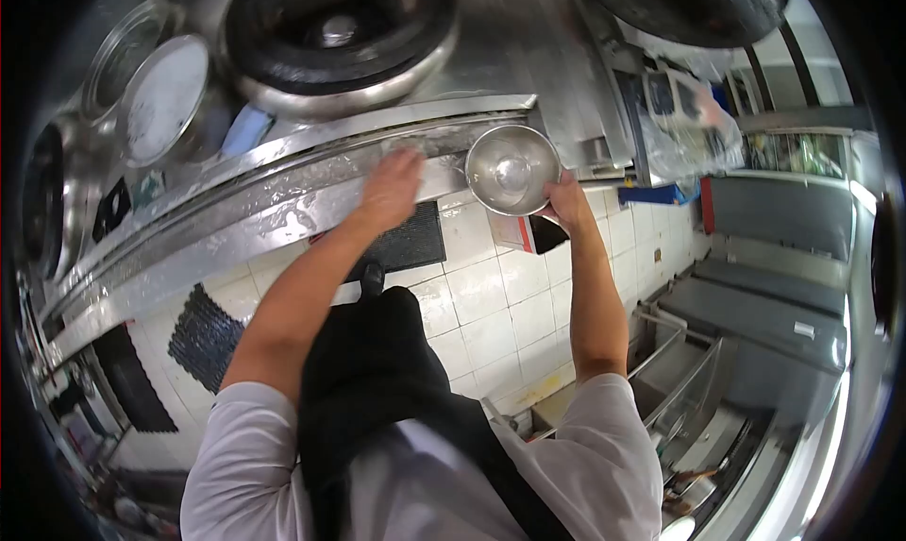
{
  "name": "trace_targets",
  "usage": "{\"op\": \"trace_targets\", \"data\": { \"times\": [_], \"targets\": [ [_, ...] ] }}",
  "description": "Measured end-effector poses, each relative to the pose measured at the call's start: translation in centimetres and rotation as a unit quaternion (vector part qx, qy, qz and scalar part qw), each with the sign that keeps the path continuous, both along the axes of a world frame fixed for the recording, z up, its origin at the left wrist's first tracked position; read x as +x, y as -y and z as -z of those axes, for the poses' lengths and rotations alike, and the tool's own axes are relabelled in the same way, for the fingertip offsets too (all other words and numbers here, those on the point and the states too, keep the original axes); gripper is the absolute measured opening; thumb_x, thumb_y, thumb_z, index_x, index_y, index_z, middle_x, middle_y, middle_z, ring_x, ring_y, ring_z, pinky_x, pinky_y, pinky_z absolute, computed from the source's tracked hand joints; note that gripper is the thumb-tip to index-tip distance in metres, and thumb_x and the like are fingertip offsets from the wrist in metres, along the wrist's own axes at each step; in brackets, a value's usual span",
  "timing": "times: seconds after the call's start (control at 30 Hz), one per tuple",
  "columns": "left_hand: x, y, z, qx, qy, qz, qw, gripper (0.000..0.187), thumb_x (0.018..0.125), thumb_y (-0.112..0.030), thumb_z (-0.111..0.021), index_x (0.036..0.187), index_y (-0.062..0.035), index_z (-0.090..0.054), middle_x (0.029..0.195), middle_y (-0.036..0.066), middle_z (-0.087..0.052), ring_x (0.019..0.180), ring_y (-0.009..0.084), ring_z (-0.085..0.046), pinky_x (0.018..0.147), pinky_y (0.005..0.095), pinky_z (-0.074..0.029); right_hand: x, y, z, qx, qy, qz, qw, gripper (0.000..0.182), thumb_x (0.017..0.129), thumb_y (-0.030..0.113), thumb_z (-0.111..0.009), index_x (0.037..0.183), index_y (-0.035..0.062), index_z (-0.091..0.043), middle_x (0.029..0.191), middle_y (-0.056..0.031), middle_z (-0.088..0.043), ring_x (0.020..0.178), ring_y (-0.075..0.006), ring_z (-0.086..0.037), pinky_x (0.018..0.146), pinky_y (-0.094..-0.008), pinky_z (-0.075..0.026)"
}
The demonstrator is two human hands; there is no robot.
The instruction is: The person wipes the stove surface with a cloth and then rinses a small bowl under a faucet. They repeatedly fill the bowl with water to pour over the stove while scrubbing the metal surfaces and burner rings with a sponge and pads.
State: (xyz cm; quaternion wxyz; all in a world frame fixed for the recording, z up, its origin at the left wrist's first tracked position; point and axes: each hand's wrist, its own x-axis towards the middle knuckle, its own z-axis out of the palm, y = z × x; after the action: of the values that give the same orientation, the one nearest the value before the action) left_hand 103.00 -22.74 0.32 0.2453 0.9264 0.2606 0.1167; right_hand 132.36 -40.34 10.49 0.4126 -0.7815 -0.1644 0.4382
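Observation:
My right hand grips the rim of a small shiny steel bowl, held in the air just in front of the steel counter's edge. The bowl's inside faces me and looks empty. My left hand lies flat, fingers together, on the wet front ledge of the steel counter; whether something is under the palm is hidden. A large black wok sits in its steel ring behind the ledge.
Round steel lids and containers stand at the far left of the counter. A second dark wok is at the top right. Black floor mats lie on white tiles below. Steel tables stand at the right.

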Motion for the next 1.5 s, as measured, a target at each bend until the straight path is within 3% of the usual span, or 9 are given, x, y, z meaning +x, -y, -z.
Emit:
{"op": "trace_targets", "data": {
  "times": [0.17, 0.47, 0.83, 1.0, 1.1, 1.3, 1.33, 1.43, 1.5],
  "targets": [
    [0.4, 1.6, 0.8, 0.012, -0.015, -0.043, 0.999, 0.055, 0.099, -0.024, -0.05, 0.148, 0.0, -0.041, 0.153, 0.019, -0.04, 0.145, 0.0357, -0.032, 0.12, 0.0511, -0.024, -2.3, -2.7, 0.4, -0.01, -0.058, -0.038, 0.998, 0.067, 0.078, -0.003, -0.054, 0.144, 0.0019, -0.045, 0.118, -0.0189, -0.064, 0.094, -0.028, -0.071, 0.068, -0.0383, -0.065],
    [-7.4, -0.1, 2.3, 0.043, -0.005, -0.1, 0.994, 0.055, 0.102, -0.032, -0.045, 0.148, -0.0008, -0.041, 0.151, 0.018, -0.044, 0.145, 0.0338, -0.032, 0.119, 0.0491, -0.023, -9.3, -6.9, -1.5, -0.073, 0.087, -0.117, 0.987, 0.071, 0.08, -0.004, -0.048, 0.148, 0.0113, -0.035, 0.117, -0.0155, -0.063, 0.087, -0.0273, -0.071, 0.055, -0.0334, -0.063],
    [-29.3, -3.6, 0.9, 0.04, -0.085, -0.233, 0.968, 0.068, 0.093, -0.029, -0.048, 0.152, 0.0004, -0.033, 0.157, 0.02, -0.035, 0.149, 0.0364, -0.025, 0.122, 0.0509, -0.017, -39.5, -18.7, -3.7, -0.048, 0.174, -0.265, 0.947, 0.072, 0.086, -0.001, -0.048, 0.155, 0.0127, -0.03, 0.126, -0.0229, -0.062, 0.086, -0.0304, -0.073, 0.048, -0.0338, -0.062],
    [-44.7, -6.9, 1.2, 0.054, -0.154, -0.38, 0.91, 0.076, 0.091, -0.038, -0.051, 0.156, -0.0051, -0.028, 0.163, 0.02, -0.025, 0.153, 0.0374, -0.016, 0.123, 0.0531, -0.011, -53.9, -24.2, -0.6, 0.085, 0.36, -0.417, 0.83, 0.072, 0.085, -0.001, -0.049, 0.154, 0.0096, -0.031, 0.13, -0.0322, -0.056, 0.106, -0.0451, -0.066, 0.076, -0.0465, -0.06],
    [-52.4, -8.8, 1.7, 0.07, -0.144, -0.452, 0.878, 0.077, 0.091, -0.047, -0.053, 0.155, -0.0081, -0.034, 0.162, 0.02, -0.027, 0.153, 0.0387, -0.015, 0.122, 0.0558, -0.01, -64.2, -26.4, -4.7, 0.147, 0.393, -0.437, 0.796, 0.077, 0.083, -0.002, -0.054, 0.155, 0.0087, -0.028, 0.132, -0.0359, -0.052, 0.122, -0.0519, -0.052, 0.101, -0.0503, -0.044],
    [-60.8, -12.7, 0.4, 0.037, -0.162, -0.622, 0.766, 0.074, 0.091, -0.056, -0.053, 0.151, -0.0138, -0.045, 0.164, 0.02, -0.02, 0.151, 0.0457, -0.01, 0.117, 0.0674, -0.008, -74.1, -30.9, -6.4, 0.29, 0.424, -0.423, 0.746, 0.078, 0.083, -0.003, -0.054, 0.156, 0.0097, -0.028, 0.131, -0.0334, -0.053, 0.118, -0.0504, -0.054, 0.1, -0.0511, -0.045],
    [-62.0, -13.4, 0.5, 0.031, -0.159, -0.658, 0.735, 0.073, 0.091, -0.056, -0.053, 0.151, -0.0141, -0.045, 0.164, 0.021, -0.019, 0.151, 0.0473, -0.009, 0.116, 0.069, -0.008, -74.2, -32.8, -5.5, 0.371, 0.466, -0.391, 0.701, 0.074, 0.083, -0.004, -0.051, 0.153, 0.0118, -0.033, 0.128, -0.0285, -0.057, 0.106, -0.0468, -0.062, 0.085, -0.05, -0.055],
    [-65.9, -16.1, 1.4, 0.012, -0.153, -0.738, 0.657, 0.072, 0.092, -0.052, -0.052, 0.153, -0.017, -0.041, 0.165, 0.021, -0.014, 0.149, 0.0533, -0.005, 0.109, 0.0763, -0.019, -72.8, -36.0, -6.9, 0.187, 0.058, -0.301, 0.933, 0.064, 0.084, -0.006, -0.047, 0.146, 0.0099, -0.038, 0.129, -0.0222, -0.057, 0.094, -0.0364, -0.068, 0.062, -0.0419, -0.062],
    [-68.3, -17.4, 2.2, -0.008, -0.118, -0.776, 0.62, 0.073, 0.092, -0.051, -0.052, 0.154, -0.0177, -0.038, 0.166, 0.021, -0.012, 0.149, 0.0543, -0.005, 0.106, 0.0768, -0.025, -68.7, -39.0, -5.1, 0.198, -0.084, -0.23, 0.949, 0.053, 0.086, -0.004, -0.045, 0.137, 0.0094, -0.042, 0.121, -0.0184, -0.059, 0.087, -0.0305, -0.069, 0.05, -0.034, -0.061]
  ]
}}
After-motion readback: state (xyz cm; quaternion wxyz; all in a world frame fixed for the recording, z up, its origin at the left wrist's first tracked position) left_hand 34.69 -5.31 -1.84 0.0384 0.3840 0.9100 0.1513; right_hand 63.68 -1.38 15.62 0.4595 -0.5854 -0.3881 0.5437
